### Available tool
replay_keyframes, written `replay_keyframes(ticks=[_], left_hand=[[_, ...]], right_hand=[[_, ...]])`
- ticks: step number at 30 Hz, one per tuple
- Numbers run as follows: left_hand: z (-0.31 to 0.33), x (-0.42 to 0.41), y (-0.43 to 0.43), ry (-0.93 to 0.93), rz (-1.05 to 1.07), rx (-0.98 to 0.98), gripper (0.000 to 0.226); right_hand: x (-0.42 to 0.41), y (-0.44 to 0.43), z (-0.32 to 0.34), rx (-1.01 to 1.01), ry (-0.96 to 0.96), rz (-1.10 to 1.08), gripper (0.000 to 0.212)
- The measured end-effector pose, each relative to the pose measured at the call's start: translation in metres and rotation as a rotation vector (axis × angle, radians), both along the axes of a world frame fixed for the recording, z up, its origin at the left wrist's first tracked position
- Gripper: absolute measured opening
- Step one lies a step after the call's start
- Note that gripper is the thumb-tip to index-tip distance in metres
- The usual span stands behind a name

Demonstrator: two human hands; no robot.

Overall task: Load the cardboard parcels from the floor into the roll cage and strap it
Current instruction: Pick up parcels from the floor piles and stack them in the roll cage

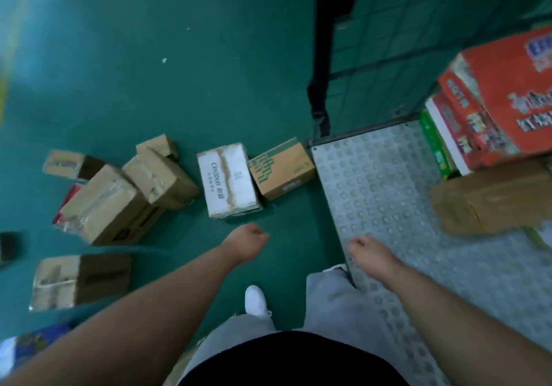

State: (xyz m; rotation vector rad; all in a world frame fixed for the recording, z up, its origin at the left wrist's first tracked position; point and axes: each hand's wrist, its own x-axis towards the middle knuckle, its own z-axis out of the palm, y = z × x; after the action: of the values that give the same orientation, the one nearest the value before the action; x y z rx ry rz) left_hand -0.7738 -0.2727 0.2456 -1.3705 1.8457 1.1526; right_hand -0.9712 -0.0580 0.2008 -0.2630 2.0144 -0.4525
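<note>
7 parcels (227, 179) on floor (209, 71); left hand (251, 240), right hand (370, 254) loosely curled.

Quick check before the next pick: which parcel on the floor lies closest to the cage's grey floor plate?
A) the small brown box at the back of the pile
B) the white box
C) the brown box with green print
C: the brown box with green print lies right by the corner of the cage's grey plate, with the white box on its other side.
</note>
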Motion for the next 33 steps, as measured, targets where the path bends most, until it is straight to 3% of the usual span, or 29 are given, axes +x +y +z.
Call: replay_keyframes(ticks=[4,9,13,17,25,33], left_hand=[[0.015,0.095,-0.007,0.057,0.106,0.017,0.041],[0.016,0.175,-0.008,0.093,0.293,0.039,0.036],[0.01,0.197,-0.019,0.056,0.341,0.04,0.036],[0.0,0.18,-0.033,0.055,0.374,0.07,0.035],[-0.044,0.082,-0.083,0.006,0.492,0.162,0.032],[-0.161,-0.01,-0.13,-0.082,0.728,0.299,0.028]], right_hand=[[0.059,-0.034,0.015,0.015,0.1,-0.03,0.026],[0.152,-0.069,0.043,0.043,0.017,0.244,0.022],[0.177,-0.094,0.056,0.033,-0.018,0.26,0.031],[0.151,-0.114,0.051,0.045,0.004,0.251,0.021],[0.038,-0.186,-0.007,0.188,-0.063,0.206,0.023],[-0.065,-0.29,-0.129,0.331,-0.085,0.346,0.03]])
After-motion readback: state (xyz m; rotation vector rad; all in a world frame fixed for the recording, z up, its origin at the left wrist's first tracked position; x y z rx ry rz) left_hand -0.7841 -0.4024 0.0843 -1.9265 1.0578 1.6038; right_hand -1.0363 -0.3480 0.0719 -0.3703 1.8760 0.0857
